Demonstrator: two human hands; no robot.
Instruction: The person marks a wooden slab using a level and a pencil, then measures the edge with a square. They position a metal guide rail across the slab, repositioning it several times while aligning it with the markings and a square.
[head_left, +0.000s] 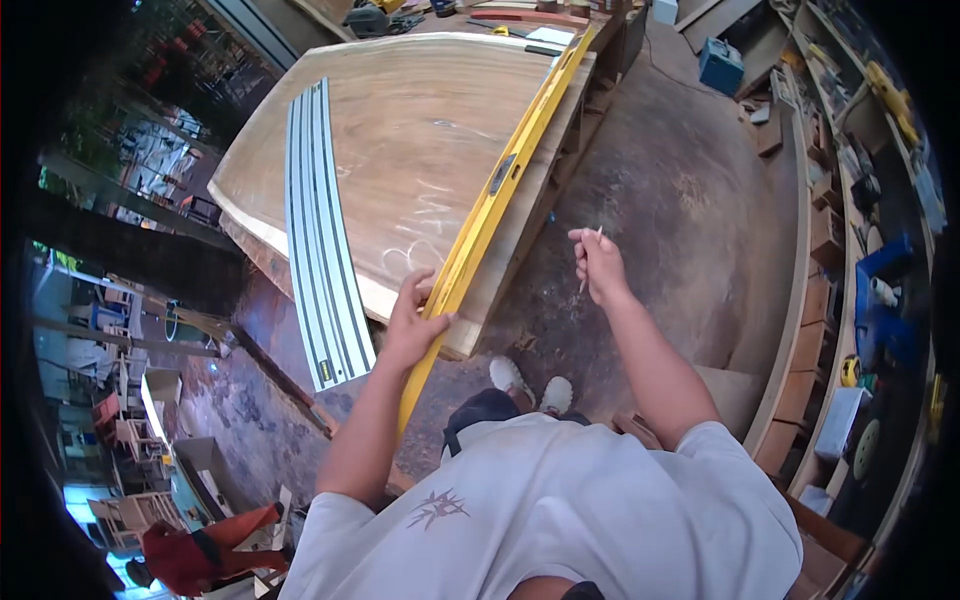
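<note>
Over the near edge of the slab, in the head view, our left hand lies on the level. Its fingers curl over the yellow bar's top and the thumb presses its near side, so the hand is clasped on the bar rather than resting flat. The level's long axis runs on a diagonal: from a near end that overhangs the slab toward our body, up past the left hand, and away along the slab's right edge to the far right corner. Our right hand is off the wood altogether, held up over the floor to the right of the level and apart from it. It is closed in a loose fist around a thin pale marker whose tip shows above the knuckles; we cannot tell whether it is pencil or chalk. So the level lies to the left of the right hand, between our two hands, and the left hand is the one in contact. Chalk marks show on the slab just left of the level, near the left hand. A grey rail lies further left, roughly lengthwise on the slab and well apart from both hands.
</note>
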